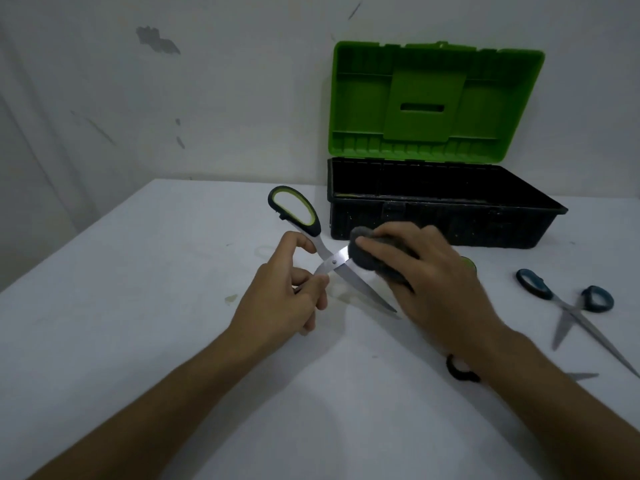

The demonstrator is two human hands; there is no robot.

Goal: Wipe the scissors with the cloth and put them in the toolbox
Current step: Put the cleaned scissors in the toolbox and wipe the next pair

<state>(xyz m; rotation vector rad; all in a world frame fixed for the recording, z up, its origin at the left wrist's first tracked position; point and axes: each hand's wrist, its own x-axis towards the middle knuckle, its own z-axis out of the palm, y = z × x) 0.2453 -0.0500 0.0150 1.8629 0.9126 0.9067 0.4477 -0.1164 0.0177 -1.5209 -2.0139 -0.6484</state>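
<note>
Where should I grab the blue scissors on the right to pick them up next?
Grip the blue scissors at the crossing just below the two handle loops, coming from above with the right hand. They lie flat and open on the table, blades pointing toward you, so the pivot is probably the narrowest, safest spot.

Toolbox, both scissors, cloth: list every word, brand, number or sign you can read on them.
None can be read.
Toolbox: no label or brand shows on the black base or the green lid.
Green-handled scissors: no print visible.
Blue-handled scissors: too blurred to tell.
Cloth: plain grey.
</note>
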